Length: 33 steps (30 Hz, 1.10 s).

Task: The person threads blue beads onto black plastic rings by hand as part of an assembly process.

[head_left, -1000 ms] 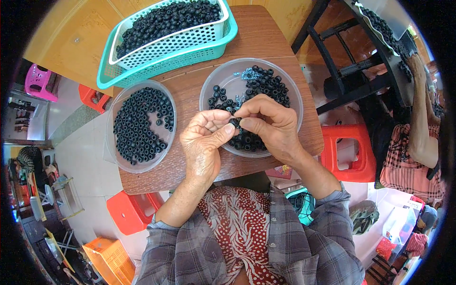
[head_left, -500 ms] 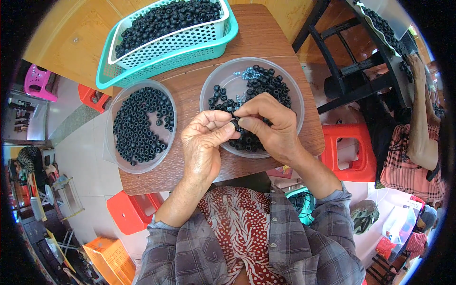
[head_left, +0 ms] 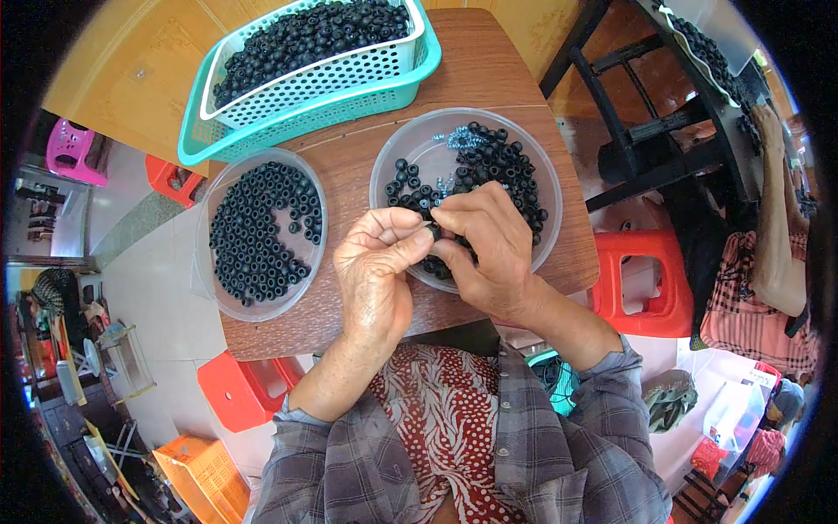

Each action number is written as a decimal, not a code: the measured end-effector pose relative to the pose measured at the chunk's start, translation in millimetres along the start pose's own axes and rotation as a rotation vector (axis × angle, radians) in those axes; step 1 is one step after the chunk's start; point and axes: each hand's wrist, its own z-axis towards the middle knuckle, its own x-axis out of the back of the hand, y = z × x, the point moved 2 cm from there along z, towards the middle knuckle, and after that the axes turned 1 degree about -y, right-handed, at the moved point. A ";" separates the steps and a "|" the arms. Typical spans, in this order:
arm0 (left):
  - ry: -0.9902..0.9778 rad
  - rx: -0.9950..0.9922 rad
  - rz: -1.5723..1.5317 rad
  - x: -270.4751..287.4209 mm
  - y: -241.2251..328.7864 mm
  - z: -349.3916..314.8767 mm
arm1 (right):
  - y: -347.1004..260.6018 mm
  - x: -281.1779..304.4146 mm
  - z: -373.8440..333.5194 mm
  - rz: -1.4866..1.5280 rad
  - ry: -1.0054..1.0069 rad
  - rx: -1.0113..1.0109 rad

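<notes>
My left hand (head_left: 377,262) pinches a small black bead (head_left: 435,232) between thumb and forefinger. From the other side, the thumb and forefinger of my right hand (head_left: 493,253) close around the same bead, over the near part of a round clear tub (head_left: 556,188). Loose black beads (head_left: 502,162) fill much of that tub, together with light-blue coiled pieces (head_left: 463,137); my hands hide its near left part. Left of my hands stands a second clear tub (head_left: 322,183) holding many black ring-shaped beads (head_left: 253,227).
At the table's far left, a white perforated basket (head_left: 314,80) heaped with black beads sits inside a turquoise basket (head_left: 262,135). Red stools (head_left: 642,279) flank the wooden table (head_left: 367,131). On the right, another person's arm (head_left: 779,227) reaches to a dark table with beads.
My right hand's thumb and forefinger have spread slightly and now sit around the bead. My left hand stays nearly in place, still pinching.
</notes>
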 end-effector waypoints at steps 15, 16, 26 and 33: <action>-0.023 0.002 0.025 6.0 -2.4 -4.0 | 0.0 -4.5 3.3 0.038 -0.031 0.168; -0.027 0.015 0.029 7.5 -3.1 -4.3 | -0.2 -5.7 2.6 0.037 -0.022 0.149; -0.056 -0.319 0.546 9.0 77.5 53.9 | 9.8 -1.2 7.9 0.086 -0.102 -0.155; 0.118 -0.763 1.103 36.8 179.9 188.4 | 54.9 12.3 4.1 -0.004 -0.117 -0.303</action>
